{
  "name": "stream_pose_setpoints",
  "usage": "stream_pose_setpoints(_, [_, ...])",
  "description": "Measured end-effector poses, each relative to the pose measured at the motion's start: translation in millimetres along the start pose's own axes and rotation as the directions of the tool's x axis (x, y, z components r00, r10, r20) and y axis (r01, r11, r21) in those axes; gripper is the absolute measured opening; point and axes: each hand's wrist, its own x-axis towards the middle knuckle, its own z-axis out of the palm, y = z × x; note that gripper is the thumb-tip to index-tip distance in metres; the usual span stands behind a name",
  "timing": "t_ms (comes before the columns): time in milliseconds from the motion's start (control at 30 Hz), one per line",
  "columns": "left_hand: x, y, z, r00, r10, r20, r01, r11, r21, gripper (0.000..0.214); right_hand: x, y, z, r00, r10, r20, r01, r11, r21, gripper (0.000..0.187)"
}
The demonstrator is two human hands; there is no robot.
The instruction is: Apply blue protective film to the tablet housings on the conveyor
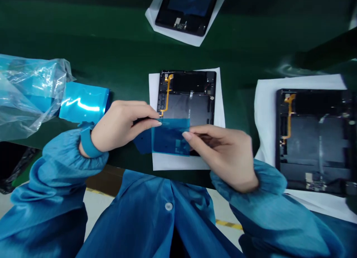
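Two hands pinch one translucent blue film [170, 139]: the left hand [121, 122], thumb and forefinger nearly together, at its upper-left corner; the right hand [227, 152], likewise, at its right edge. The film spans the lower part of an opened tablet [202, 107] on white paper [170, 164]; whether it touches cannot be told. The step in hand looks like positioning the film; the next move calls for level, even tension. Beyond, on the tabletop [119, 64], lie blue sheets [82, 98] partly inside a clear bag [36, 92].
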Motion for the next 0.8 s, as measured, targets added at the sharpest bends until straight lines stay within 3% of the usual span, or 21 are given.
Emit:
stream_pose_setpoints(133, [5,-22,8.0,0.974,-0.032,-0.224,0.035,0.999,0.013,0.021,21,27,-21,0.975,0.120,-0.186,-0.123,0.992,-0.006,0.008])
stream_pose_setpoints(167, [4,-27,10.4,0.981,0.000,-0.193,0.004,1.000,0.018,0.019,27,37,-26,0.965,0.162,-0.207,-0.159,0.987,0.033,0.007])
stream_pose_setpoints(233, [0,-36,16.7,0.992,0.126,-0.015,-0.126,0.992,0.017,0.015,36,56,-33,0.947,0.242,-0.213,-0.219,0.968,0.125,0.007])
stream_pose_setpoints(333, [-6,-46,29.5,0.944,0.269,0.191,-0.273,0.962,-0.001,0.017,42,74,-36,0.928,0.321,-0.191,-0.283,0.938,0.202,0.012])
stream_pose_setpoints(533, [-11,-54,47.0,0.919,0.338,0.203,-0.339,0.940,-0.029,0.027,33,71,-31,0.927,0.312,-0.207,-0.283,0.946,0.160,0.015])
stream_pose_setpoints(800, [-11,-46,48.6,0.909,0.360,0.211,-0.354,0.933,-0.068,0.027,26,70,-31,0.926,0.298,-0.230,-0.283,0.954,0.095,0.013])
